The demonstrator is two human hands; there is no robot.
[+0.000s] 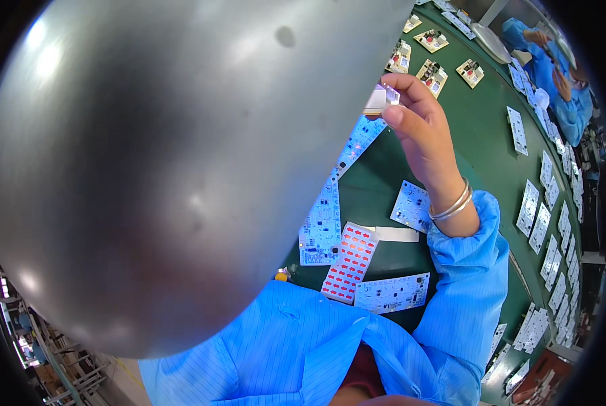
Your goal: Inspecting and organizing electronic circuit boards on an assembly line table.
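Note:
My right hand [421,125] is closed, pinching a small white boxy electronic part [377,100] between thumb and fingers. One side of the part goes out of sight behind a big grey dome-shaped cover [134,169], which blocks the left half of the head view. My left hand does not show. Below the pinched part lie long white circuit boards, one slanted [360,143] and one upright [322,227], both partly hidden by the dome. Left of my right wrist is another white board [411,205]. Closer to me, a sheet of red arrow stickers [350,264] overlaps the upright board's edge.
A white board [392,293] lies near my chest, and a pale strip [396,234] beside the sticker sheet. Several small tan boards [431,40] sit farther off on the green table [475,135]. Rows of white boards [528,206] line the right. A co-worker's blue sleeve [570,118] appears far right.

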